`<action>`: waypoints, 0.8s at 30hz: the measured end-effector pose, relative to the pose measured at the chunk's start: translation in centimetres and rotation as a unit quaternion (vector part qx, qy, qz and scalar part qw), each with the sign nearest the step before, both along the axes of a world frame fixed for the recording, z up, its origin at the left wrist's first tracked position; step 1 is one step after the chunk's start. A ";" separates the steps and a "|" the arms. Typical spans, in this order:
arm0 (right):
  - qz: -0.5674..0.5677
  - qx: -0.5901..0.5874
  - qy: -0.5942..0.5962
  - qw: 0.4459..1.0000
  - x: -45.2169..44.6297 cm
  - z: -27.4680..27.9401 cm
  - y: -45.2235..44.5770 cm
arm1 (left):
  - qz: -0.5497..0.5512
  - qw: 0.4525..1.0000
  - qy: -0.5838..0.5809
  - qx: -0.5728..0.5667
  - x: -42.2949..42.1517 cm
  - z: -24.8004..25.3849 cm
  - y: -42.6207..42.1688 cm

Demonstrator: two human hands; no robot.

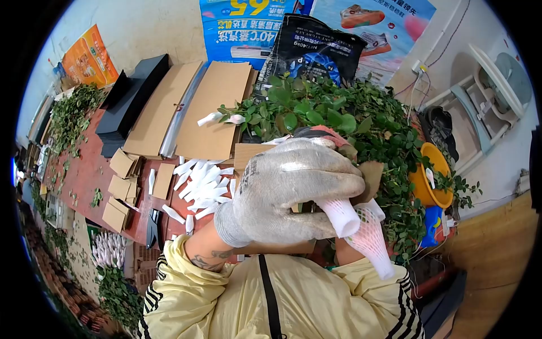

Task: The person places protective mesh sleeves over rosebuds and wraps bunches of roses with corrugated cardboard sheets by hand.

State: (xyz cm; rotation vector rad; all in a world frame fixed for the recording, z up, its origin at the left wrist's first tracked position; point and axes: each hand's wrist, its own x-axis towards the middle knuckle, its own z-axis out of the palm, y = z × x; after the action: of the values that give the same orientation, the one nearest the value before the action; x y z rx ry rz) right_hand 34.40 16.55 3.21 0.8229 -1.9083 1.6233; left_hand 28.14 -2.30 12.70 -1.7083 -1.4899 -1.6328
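My left hand [299, 183], in a grey-white glove, is closed around a white foam net sleeve [344, 220] just right of the middle. Another net sleeve [370, 243] hangs beside it, pointing down to the right. Behind the left hand, my right hand [332, 137] shows only as a bit of dark and reddish glove; its fingers and what they hold are hidden. Green leafy stems [316, 107] lie right beyond both hands. Two white-sleeved heads [210, 118] rest over the cardboard just left of the leaves.
On the red table [84, 186] are a pile of white sleeves [203, 183], large cardboard sheets [212, 107], small cardboard pieces [121, 189] and a black stapler-like tool [153, 226]. An orange basin [432, 175] and a white chair [485, 101] stand at the right.
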 end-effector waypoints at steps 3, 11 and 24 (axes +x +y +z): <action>-0.001 0.003 -0.001 1.000 0.0 -0.1 0.0 | -0.006 1.000 -0.008 -0.016 -0.1 0.1 -0.2; 0.006 0.002 -0.017 1.000 -1.5 0.7 0.6 | 0.011 0.999 0.031 -0.029 -1.6 0.5 -0.9; -0.032 -0.051 -0.064 0.996 -6.1 -1.2 0.3 | 0.051 0.912 -0.377 0.154 -2.1 -0.5 -0.3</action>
State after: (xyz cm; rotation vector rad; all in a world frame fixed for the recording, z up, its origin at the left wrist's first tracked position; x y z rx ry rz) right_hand 28.25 16.85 2.06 0.6228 -1.8998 1.7559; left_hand 26.02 -2.63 12.18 -0.8313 -1.4526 -2.4621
